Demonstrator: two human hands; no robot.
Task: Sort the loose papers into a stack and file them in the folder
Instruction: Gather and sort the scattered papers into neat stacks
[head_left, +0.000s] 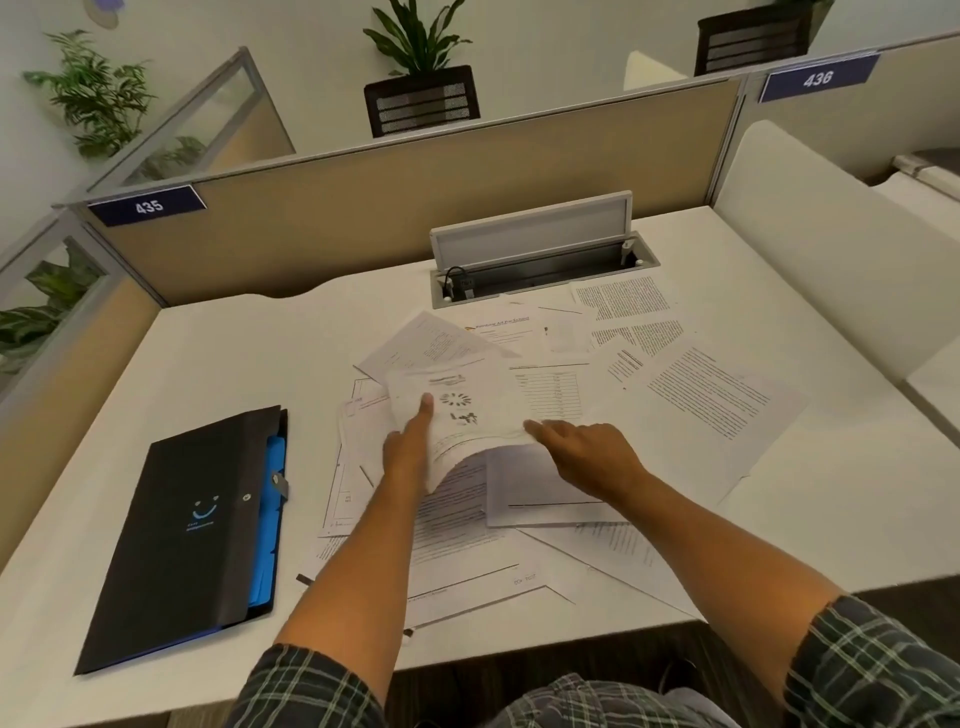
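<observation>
Several loose printed papers (711, 395) lie scattered over the middle and right of the white desk (218, 364). My left hand (408, 447) grips a small bundle of sheets (467, 410) lifted off the pile, thumb on top; the top sheet shows small pictures. My right hand (587, 452) touches the bundle's right lower edge, fingers spread flat, palm down over the papers beneath. A black folder (192, 535) with blue inner tabs lies shut on the desk to the left, apart from the papers.
An open cable tray (540, 260) with a raised lid sits at the back of the desk. Beige partition walls (415, 208) with signs 435 and 436 enclose the desk. Potted plants stand beyond. The desk's front edge is near my body.
</observation>
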